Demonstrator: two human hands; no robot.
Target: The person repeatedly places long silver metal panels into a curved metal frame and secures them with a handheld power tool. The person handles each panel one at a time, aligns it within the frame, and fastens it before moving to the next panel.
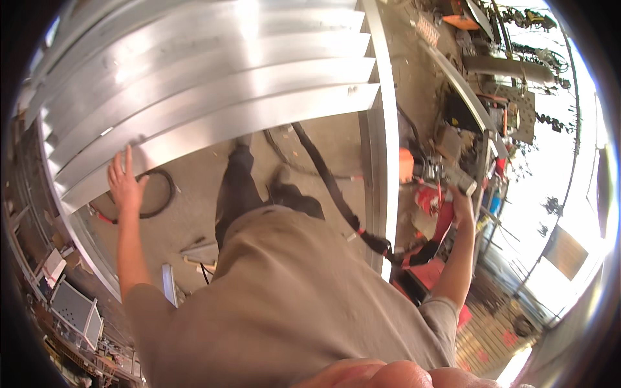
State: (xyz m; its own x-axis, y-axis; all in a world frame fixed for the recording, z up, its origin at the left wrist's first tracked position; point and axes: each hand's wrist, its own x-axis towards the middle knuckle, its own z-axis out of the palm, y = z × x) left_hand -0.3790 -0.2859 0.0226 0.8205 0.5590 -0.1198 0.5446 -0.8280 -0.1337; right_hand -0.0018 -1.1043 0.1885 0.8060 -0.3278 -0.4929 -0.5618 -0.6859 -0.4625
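A large silvery metal frame (pixel 391 129) with several parallel slats (pixel 226 119) stretches across in front of me. My left hand (pixel 127 184) is open, fingers spread, at the nearest slat's lower edge on the left; its fingertips appear to touch the metal. Out to the right, beyond the frame's side rail, my right hand (pixel 463 205) is closed around what looks like a red and black welding gun (pixel 444 223). A thick black cable (pixel 330 178) runs from it across the rail and over the floor. A grey cylindrical part (pixel 460 180) shows by the fingers; the grip is partly hidden.
A coiled black hose (pixel 169 194) lies on the floor beneath the frame's left part. Metal offcuts (pixel 169 284) lie nearer to me. To the right stands a cluttered workbench (pixel 479 110) with a gas cylinder (pixel 508 68) behind. A grey panel (pixel 76 310) is at the lower left.
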